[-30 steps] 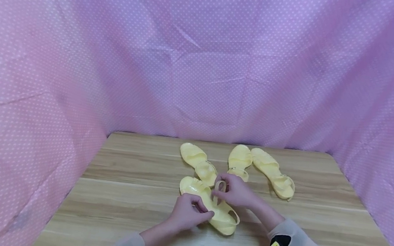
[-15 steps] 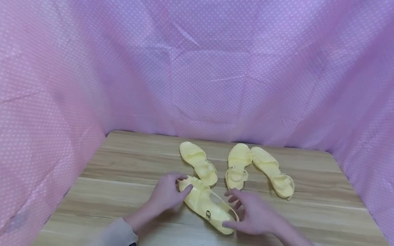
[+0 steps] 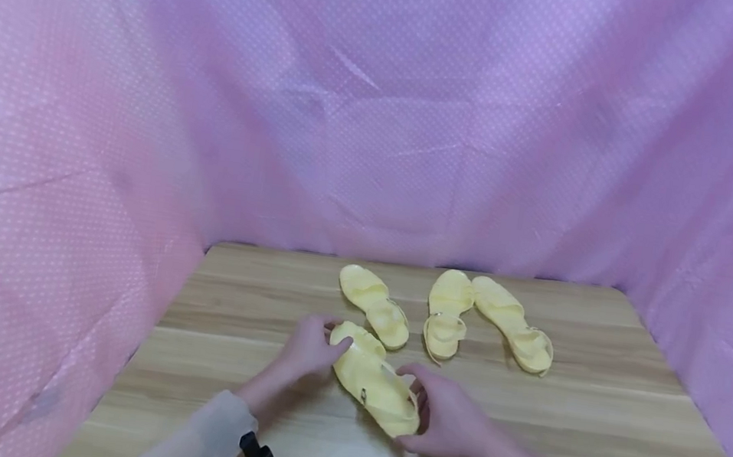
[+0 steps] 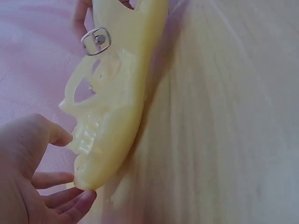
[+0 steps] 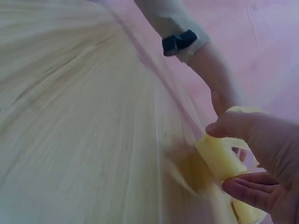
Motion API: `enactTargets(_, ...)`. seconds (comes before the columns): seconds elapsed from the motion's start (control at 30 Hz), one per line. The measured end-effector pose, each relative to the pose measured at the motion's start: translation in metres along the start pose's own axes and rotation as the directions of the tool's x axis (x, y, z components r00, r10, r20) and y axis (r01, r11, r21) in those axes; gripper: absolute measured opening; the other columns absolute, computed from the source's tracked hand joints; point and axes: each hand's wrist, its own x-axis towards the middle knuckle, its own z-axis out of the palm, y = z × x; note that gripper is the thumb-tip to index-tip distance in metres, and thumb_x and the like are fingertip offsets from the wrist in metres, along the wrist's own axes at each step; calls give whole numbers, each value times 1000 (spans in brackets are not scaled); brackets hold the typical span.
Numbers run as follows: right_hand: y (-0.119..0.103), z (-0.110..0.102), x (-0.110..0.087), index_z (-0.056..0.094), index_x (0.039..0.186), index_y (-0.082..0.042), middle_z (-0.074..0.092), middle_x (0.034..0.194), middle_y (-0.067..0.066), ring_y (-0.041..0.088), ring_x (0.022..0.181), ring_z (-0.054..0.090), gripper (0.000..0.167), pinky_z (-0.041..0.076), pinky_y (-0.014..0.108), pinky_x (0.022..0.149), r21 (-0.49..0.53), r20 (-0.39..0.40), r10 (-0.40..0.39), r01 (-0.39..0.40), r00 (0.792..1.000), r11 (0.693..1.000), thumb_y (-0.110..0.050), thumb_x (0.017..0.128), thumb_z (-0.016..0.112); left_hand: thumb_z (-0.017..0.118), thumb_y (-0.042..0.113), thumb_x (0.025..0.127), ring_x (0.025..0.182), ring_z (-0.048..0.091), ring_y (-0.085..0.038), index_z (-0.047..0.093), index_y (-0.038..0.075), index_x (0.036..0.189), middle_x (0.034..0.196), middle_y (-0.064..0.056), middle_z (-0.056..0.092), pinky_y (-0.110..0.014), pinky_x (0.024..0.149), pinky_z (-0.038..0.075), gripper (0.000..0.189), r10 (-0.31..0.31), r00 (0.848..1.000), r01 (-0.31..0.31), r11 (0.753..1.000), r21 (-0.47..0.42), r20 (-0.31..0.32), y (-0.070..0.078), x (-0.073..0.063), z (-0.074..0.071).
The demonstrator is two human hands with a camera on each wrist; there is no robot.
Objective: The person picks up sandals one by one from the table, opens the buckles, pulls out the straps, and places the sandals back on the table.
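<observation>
A pale yellow sandal (image 3: 379,394) lies slantwise between both hands at the front of the group, its toe pointing to the far left. My left hand (image 3: 306,349) holds it at the toe, thumb on the upper and fingers round the tip. At the heel end, my right hand (image 3: 450,417) grips with thumb and fingers. The right wrist view has the heel (image 5: 216,157) between that thumb and the fingers. A metal buckle (image 4: 96,41) shows on the sandal's side in the left wrist view, where the sole looks tipped up on edge.
Beyond the held sandal lies another yellow sandal (image 3: 374,303), close to its toe. Two more, a middle sandal (image 3: 450,294) and a right sandal (image 3: 510,321), touch near their toes. A wooden table (image 3: 249,275) carries them all, with pink dotted cloth (image 3: 391,147) hanging around it.
The right hand has let go of the raised strap and taken the heel. My left hand has gone from the sandal's side to its toe. The heel has swung slightly left.
</observation>
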Motion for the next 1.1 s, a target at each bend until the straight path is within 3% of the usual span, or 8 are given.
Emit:
enactTargets(0.17,-24,15,33,57,135,-10,69,98,-6,-2,77,60,85,56,18,70,3,-42,-14,14,999,1000,-35,67,100,77,17,92,86,76,-25,70,-11,126,117,-29,76,-27,68,62,44,-37,999,37,999,8,-22,-8,16,-23)
enactTargets(0.37,-43,42,92,54,131,-7,68,91,-6,1,73,62,82,55,16,65,26,-71,-29,30,997,999,-34,68,100,75,20,92,108,73,-39,69,-12,127,125,-32,73,-43,88,63,47,-33,998,40,990,136,-56,-25,47,-56)
enactTargets(0.57,-50,68,131,53,123,-11,63,83,-9,0,68,56,75,48,15,58,-71,-114,-26,18,993,997,-38,70,97,70,23,97,128,66,-45,64,-12,136,137,-31,67,-53,105,57,53,-24,1000,24,978,209,-3,-38,74,-74)
enactTargets(0.83,-64,91,148,49,109,-13,56,76,-9,1,64,52,67,42,12,53,-131,-110,-40,26,993,991,-41,69,96,71,22,97,130,64,-46,65,-13,133,135,-32,68,-54,109,55,51,-69,997,56,961,271,40,-57,80,-79)
enactTargets(1.1,-59,95,149,51,117,-10,62,85,-5,2,72,57,72,47,13,60,-159,-112,-20,2,993,987,-43,71,96,70,22,97,133,63,-45,62,-14,136,139,-32,66,-54,112,53,53,-84,995,69,966,250,52,-55,84,-78)
